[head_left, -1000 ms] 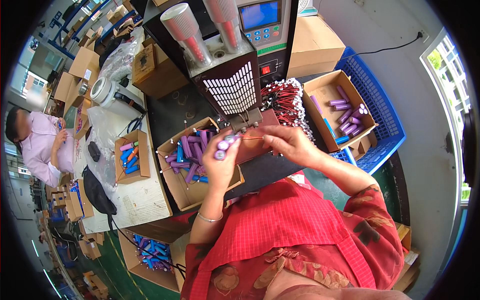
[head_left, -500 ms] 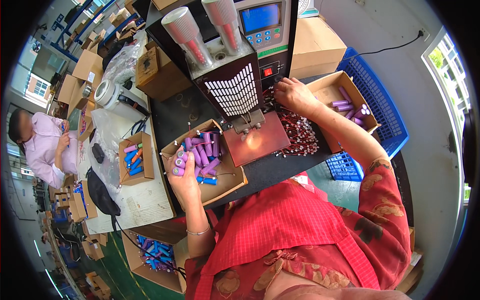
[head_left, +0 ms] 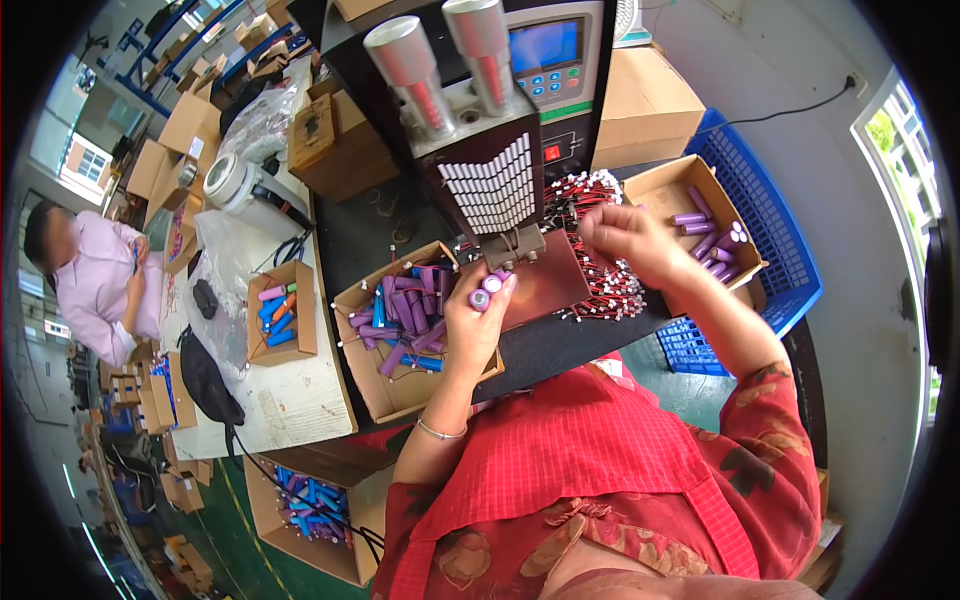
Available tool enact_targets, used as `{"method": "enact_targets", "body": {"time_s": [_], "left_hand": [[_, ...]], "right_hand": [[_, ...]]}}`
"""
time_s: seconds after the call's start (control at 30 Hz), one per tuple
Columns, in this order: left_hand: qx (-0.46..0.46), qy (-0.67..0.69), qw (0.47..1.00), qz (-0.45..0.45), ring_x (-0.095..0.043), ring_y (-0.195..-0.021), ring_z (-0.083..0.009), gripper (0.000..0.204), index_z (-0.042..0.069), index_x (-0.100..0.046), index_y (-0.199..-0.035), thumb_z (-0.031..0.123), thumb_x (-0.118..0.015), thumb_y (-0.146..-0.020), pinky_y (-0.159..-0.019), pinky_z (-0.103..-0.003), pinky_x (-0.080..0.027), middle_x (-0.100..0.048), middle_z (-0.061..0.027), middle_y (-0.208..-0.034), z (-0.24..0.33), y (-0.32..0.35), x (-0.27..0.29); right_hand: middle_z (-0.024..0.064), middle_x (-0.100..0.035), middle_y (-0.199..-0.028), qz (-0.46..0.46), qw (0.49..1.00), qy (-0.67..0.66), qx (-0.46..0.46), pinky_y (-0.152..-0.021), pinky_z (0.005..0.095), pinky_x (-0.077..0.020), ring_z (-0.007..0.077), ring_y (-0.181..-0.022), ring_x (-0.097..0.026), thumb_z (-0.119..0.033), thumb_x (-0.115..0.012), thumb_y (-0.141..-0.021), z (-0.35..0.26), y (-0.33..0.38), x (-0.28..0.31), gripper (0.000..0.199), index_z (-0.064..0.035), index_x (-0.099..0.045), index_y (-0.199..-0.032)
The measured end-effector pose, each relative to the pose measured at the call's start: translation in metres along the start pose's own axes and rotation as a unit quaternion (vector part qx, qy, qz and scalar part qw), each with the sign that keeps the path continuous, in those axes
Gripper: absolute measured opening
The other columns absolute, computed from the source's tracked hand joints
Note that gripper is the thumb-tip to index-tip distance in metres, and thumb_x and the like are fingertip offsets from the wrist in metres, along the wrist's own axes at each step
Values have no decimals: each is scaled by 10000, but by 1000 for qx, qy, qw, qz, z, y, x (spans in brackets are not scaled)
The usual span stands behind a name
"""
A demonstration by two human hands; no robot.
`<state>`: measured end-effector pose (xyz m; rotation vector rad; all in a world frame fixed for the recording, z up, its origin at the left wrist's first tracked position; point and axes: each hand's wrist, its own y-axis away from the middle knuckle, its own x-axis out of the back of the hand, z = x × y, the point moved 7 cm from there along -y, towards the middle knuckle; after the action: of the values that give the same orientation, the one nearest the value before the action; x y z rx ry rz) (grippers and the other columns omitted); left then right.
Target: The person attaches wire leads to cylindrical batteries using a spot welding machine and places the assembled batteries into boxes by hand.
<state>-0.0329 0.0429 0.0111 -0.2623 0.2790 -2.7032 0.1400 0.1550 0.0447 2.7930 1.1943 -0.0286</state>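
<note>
My left hand (head_left: 472, 335) is closed around a few purple battery cells (head_left: 486, 291), their round ends turned up. It holds them just under the electrode head (head_left: 512, 246) of a black spot welder, at the left edge of the copper-coloured plate (head_left: 552, 284). Over the right side of that plate, my right hand (head_left: 635, 245) has its fingers drawn together; whatever they pinch is too small and blurred to make out. Beside and behind it lies a heap of red and black wire leads (head_left: 612, 290) with white connectors.
Left of the plate is a cardboard box (head_left: 385, 402) of purple and blue cells; another box (head_left: 740, 275) with purple cells stands at right, by a blue basket (head_left: 795, 255). A smaller box (head_left: 283, 353) and a jug (head_left: 245, 195) are farther left. A co-worker (head_left: 95, 280) sits at far left.
My left hand has moved from the box of cells rightward to the welder head, carrying cells. My right hand has come back from the wire heap toward me and to the right.
</note>
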Motion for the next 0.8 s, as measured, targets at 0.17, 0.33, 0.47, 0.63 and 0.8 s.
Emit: {"method": "enact_targets", "body": {"time_s": [0.17, 0.33, 0.47, 0.63, 0.8], "left_hand": [[-34, -99, 994, -15, -588, -755, -251, 214, 18, -591, -959, 49, -654, -757, -690, -313, -459, -609, -120, -861, 15, -4, -10], [-81, -99, 992, -13, -594, -814, -269, 242, 13, -584, -971, -1, -632, -734, -714, -320, -460, -602, -123, -887, 27, -6, -12], [-90, -105, 990, -17, -594, -834, -278, 267, 7, -579, -974, -35, -608, -712, -720, -324, -459, -597, -125, -902, 27, -5, -14], [-87, -106, 990, -22, -591, -831, -286, 256, 5, -578, -973, -32, -593, -719, -719, -327, -459, -594, -123, -896, 25, -5, -15], [-90, -107, 990, -21, -594, -827, -293, 232, 4, -582, -961, -16, -588, -730, -710, -335, -462, -596, -129, -891, 23, -6, -15]], "right_hand": [[-55, -470, -623, 3, 998, 38, -50, -486, 176, -328, 17, -544, -400, -219, -539, -893, 23, 17, -32, 172, -53, -563, -854], [-26, -498, -606, -39, 995, 88, -36, -458, 214, -352, 40, -521, -429, -280, -505, -903, 23, 8, -47, 284, -30, -573, -788], [-22, -498, -600, -43, 994, 88, -55, -458, 212, -352, 43, -522, -433, -275, -508, -898, 24, 3, -48, 285, -26, -572, -775], [-11, -509, -607, -49, 994, 82, -45, -466, 221, -369, 49, -533, -447, -263, -515, -891, 24, 0, -48, 275, -16, -574, -786], [-10, -517, -628, -45, 995, 79, -41, -509, 213, -387, 51, -571, -466, -225, -527, -883, 23, -2, -49, 231, -17, -576, -795]]}}
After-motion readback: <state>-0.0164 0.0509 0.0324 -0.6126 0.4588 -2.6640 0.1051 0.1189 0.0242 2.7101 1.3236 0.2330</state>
